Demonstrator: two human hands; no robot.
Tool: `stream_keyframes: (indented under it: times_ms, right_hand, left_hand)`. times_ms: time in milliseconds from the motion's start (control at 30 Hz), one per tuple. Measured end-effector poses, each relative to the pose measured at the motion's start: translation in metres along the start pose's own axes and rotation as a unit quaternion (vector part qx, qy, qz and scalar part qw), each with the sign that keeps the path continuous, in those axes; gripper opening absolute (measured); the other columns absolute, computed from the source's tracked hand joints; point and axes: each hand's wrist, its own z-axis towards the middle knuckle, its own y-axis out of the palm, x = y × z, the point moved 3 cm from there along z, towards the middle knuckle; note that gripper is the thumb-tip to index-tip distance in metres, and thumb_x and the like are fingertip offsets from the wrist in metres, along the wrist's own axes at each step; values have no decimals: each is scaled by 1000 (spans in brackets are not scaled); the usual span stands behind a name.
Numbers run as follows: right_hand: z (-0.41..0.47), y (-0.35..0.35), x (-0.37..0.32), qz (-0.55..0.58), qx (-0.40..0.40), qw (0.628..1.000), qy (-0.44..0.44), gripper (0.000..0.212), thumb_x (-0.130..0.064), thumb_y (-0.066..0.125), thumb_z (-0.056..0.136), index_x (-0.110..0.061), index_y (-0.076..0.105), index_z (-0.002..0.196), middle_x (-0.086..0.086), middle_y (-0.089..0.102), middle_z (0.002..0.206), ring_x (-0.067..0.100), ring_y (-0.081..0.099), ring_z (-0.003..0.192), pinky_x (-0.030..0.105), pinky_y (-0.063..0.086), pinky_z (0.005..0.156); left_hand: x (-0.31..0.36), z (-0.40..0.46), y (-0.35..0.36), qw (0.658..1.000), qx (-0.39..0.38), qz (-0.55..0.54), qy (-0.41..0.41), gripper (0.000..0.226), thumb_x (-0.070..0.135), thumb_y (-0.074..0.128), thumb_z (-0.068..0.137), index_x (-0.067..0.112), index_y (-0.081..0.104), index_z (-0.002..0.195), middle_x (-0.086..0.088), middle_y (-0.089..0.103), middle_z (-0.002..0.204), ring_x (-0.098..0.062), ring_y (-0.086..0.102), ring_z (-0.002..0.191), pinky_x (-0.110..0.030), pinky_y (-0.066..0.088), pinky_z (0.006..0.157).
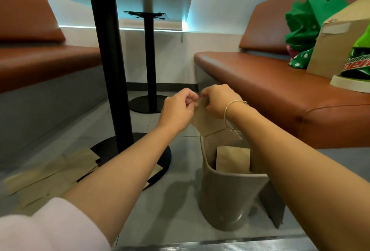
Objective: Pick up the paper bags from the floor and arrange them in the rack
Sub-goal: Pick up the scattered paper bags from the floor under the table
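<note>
Two hands pinch the top edge of one paper bag point(206, 120), held upright just above the grey rack point(230, 192): the left hand point(178, 108) and right hand point(217, 100) meet at its upper corner, fingers curled on the paper. Another bag point(233, 158) stands inside the rack. More bags point(52, 174) lie flat on the floor point(174, 200) by the table base point(160, 150). A brown bench point(280, 90) sits to the right.

Open grey floor point(168, 206) lies between a black table post point(108, 60) on the left and an upright grey rack point(226, 194) on the right. A brown bench point(270, 90) walls off the rack's right side. Flat paper bags point(50, 174) cover the floor beside the post's base.
</note>
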Motion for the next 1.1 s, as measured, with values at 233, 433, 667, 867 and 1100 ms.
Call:
stream_keyframes:
  times_ms: [233, 433, 667, 867, 1100]
  right_hand:
    - [2, 14, 43, -32, 15, 990, 136, 29, -4, 50, 88, -9, 63, 113, 16, 61, 111, 34, 57, 92, 33, 42, 72]
    - [7, 51, 37, 3, 27, 987, 157, 26, -7, 52, 89, -9, 64, 112, 13, 64, 108, 31, 61, 95, 33, 48, 75]
    - [17, 125, -50, 14, -59, 998, 29, 27, -13, 52, 90, -16, 61, 116, 11, 61, 110, 27, 59, 100, 40, 52, 89]
    - [10, 227, -92, -14, -189, 981, -25, 26, -9, 51, 90, -14, 61, 113, 9, 62, 109, 25, 60, 97, 32, 53, 82]
    - [7, 326, -106, -2, -275, 961, -35, 28, -9, 52, 90, -11, 60, 116, 11, 60, 114, 26, 58, 103, 31, 50, 85]
  left_hand:
    - [-38, -5, 1, 996, -28, 44, -67, 21, 20, 61, 90, 19, 58, 111, 6, 59, 103, -11, 57, 97, -22, 45, 82]
    - [-83, -30, -14, 977, -99, 152, -116, 11, 20, 55, 93, 21, 60, 103, 1, 62, 102, -16, 59, 96, -35, 52, 86]
    - [-196, -82, -46, 930, -174, 244, -213, 11, 18, 50, 92, 27, 55, 87, 0, 63, 95, -17, 59, 87, -34, 53, 78]
    - [-297, -127, -72, 868, -202, 311, -330, 19, 21, 50, 92, 18, 59, 109, -6, 60, 111, -24, 58, 99, -31, 48, 79]
    - [-367, -180, -63, 814, -283, 281, -423, 70, 35, 67, 83, 9, 31, 138, -12, 45, 136, -28, 45, 123, -37, 44, 99]
